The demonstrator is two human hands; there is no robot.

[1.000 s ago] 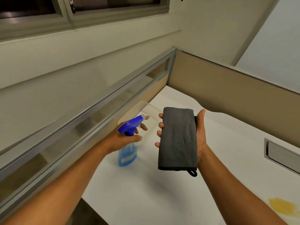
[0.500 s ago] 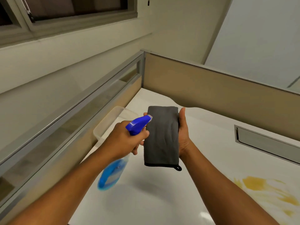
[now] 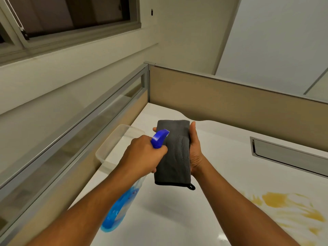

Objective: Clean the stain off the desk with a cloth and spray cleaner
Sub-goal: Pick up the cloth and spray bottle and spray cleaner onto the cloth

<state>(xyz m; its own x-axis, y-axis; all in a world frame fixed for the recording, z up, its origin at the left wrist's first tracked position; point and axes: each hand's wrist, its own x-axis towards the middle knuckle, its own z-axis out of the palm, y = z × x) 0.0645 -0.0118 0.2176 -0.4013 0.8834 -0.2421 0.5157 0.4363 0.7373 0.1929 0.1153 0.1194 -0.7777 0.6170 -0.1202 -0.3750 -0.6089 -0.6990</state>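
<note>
Your left hand (image 3: 143,155) is wrapped around the neck of a clear plastic spray bottle of blue liquid (image 3: 122,206), fingers curled tight under its bright blue trigger head (image 3: 159,138), and the nozzle points straight at the cloth from just beside it. The bottle tilts, its base swung down and toward you above the desk. There is a label on the bottle's body, but it is blurred and no brand or wording can be read. Your right hand (image 3: 195,151) holds a folded dark grey microfibre cloth (image 3: 174,153) upright in the air, thumb along its right edge and fingertips (image 3: 154,129) showing past its left edge near the top; a small black hanging loop (image 3: 192,186) dangles from the cloth's lower right corner. Both hands are raised over the glossy white desk (image 3: 177,219). The yellow-orange smeared stain (image 3: 291,208) lies on the desk surface to your right, well apart from cloth and bottle. An empty-looking translucent plastic tub (image 3: 113,148) sits on the desk at the left, against the glazed metal-framed partition (image 3: 85,125). A grey metal cable tray flap (image 3: 287,157) is set into the desk near the beige fabric divider panel (image 3: 230,100). A dark window (image 3: 76,15) sits high on the wall.
</note>
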